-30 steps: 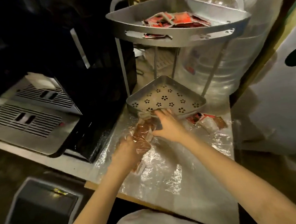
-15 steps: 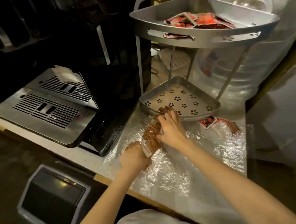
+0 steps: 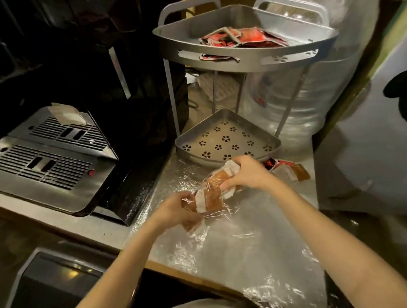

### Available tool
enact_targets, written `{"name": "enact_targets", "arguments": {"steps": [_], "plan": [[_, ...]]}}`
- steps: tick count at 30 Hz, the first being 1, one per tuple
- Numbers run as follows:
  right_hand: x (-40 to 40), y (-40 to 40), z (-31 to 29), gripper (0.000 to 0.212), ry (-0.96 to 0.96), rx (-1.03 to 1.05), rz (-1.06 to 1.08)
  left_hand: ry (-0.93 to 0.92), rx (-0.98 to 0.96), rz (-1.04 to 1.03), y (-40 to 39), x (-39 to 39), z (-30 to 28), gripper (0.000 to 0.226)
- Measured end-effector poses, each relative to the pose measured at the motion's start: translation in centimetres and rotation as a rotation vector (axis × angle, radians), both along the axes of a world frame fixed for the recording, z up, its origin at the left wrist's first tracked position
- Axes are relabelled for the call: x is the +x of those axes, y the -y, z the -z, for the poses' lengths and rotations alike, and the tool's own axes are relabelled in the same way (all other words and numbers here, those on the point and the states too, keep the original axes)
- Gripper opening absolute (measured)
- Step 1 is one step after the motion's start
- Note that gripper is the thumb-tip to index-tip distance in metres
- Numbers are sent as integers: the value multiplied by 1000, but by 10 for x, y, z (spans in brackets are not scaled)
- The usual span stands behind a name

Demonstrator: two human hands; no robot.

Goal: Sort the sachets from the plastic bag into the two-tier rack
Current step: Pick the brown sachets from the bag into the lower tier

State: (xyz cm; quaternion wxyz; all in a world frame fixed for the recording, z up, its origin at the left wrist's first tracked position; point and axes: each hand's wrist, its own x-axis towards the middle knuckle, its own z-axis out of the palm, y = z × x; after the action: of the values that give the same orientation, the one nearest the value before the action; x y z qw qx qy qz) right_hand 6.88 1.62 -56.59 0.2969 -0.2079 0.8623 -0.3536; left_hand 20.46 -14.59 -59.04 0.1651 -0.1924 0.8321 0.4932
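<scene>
A grey two-tier rack [image 3: 284, 58] stands at the back of the counter. Red sachets [image 3: 240, 38] lie in its top tier. The lower tier [image 3: 225, 140], with flower-shaped holes, holds nothing. In front of it, my left hand [image 3: 175, 210] grips a clear plastic bag [image 3: 210, 196] with brown sachets inside. My right hand [image 3: 249, 172] holds a bundle of brown sachets [image 3: 220, 176] at the bag's mouth, just before the lower tier's front rim. A few loose sachets [image 3: 287, 171] lie on the counter to the right.
Clear plastic film [image 3: 227, 252] covers the counter. A black coffee machine with a metal drip tray [image 3: 41, 163] stands to the left. A large water jug wrapped in plastic [image 3: 313, 94] is behind the rack. A grey bin [image 3: 48, 282] sits below left.
My right hand has drawn the brown sachets up out of the bag; the left hand keeps hold of the bag. The camera view has shifted.
</scene>
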Motion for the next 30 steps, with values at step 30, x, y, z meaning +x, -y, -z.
{"name": "enact_targets", "arguments": {"steps": [30], "plan": [[8,-80,-11,24,636,-658,464,-74,568,-131,-33,-87,-40,18]]}}
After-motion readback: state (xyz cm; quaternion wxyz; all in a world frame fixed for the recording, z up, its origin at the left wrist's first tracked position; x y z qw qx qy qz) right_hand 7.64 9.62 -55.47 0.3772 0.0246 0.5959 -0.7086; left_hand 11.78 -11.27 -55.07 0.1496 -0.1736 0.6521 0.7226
